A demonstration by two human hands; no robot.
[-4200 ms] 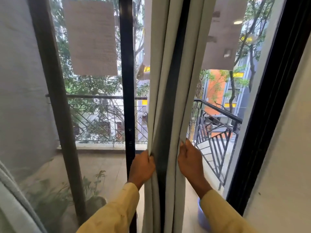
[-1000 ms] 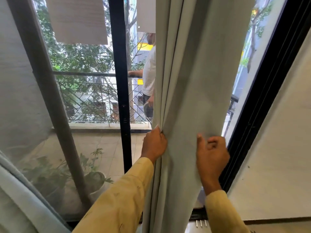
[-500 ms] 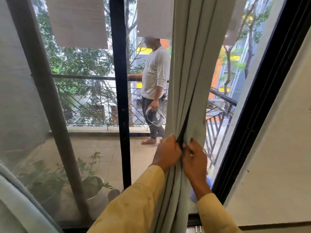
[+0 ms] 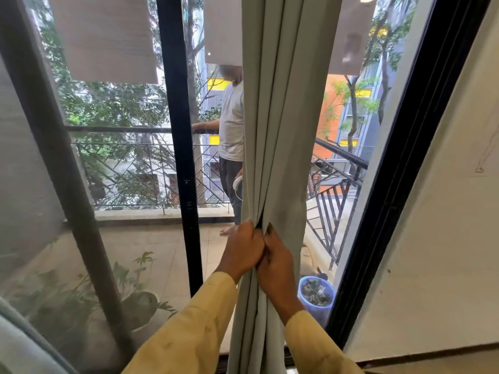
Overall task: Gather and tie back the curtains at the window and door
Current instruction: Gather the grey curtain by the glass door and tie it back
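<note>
A pale grey-green curtain (image 4: 280, 125) hangs in tight vertical folds in front of the glass door. My left hand (image 4: 244, 248) grips the bunched folds from the left. My right hand (image 4: 278, 261) grips them from the right, pressed against the left hand, knuckles touching. Both yellow sleeves reach up from the bottom edge. Another curtain's edge (image 4: 24, 344) shows at the lower left corner.
A black door frame post (image 4: 179, 147) stands left of the curtain, and a wide black frame (image 4: 399, 190) beside a white wall (image 4: 442, 238) on the right. Beyond the glass, a person (image 4: 231, 136) stands at the balcony railing (image 4: 129, 168); potted plants (image 4: 316, 295) sit on the floor.
The spread curtain has been gathered into a narrow bunch. My two hands came together around it and now sit a little left of where they were half a second ago.
</note>
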